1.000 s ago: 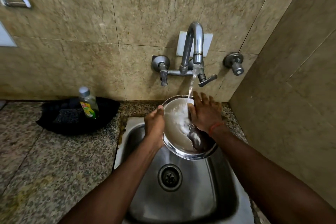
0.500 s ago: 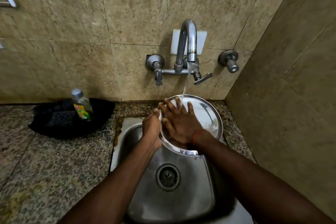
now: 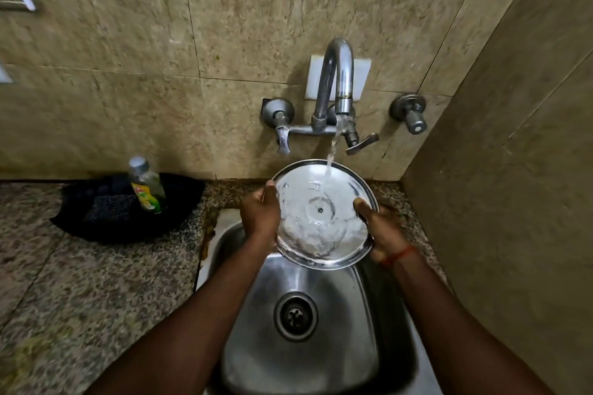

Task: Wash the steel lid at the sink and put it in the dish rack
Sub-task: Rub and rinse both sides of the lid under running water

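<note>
A round steel lid [image 3: 321,218] is held tilted over the back of the steel sink [image 3: 321,362], its inner face towards me with a small rivet at the centre. Water from the wall tap [image 3: 337,86] falls onto its upper part and runs down it. My left hand [image 3: 260,215] grips the lid's left rim. On the right rim my right hand [image 3: 382,231] holds it, thumb on the inner face. No dish rack is in view.
A dish-soap bottle [image 3: 147,186] stands on a black cloth [image 3: 125,205] on the granite counter [image 3: 80,282] left of the sink. Tiled walls close in behind and on the right. Tap handles [image 3: 410,115] stick out from the back wall.
My right hand has left the lid's face, where it was rubbing, and now holds the right rim. The lid's whole inner face is now bare under the stream.
</note>
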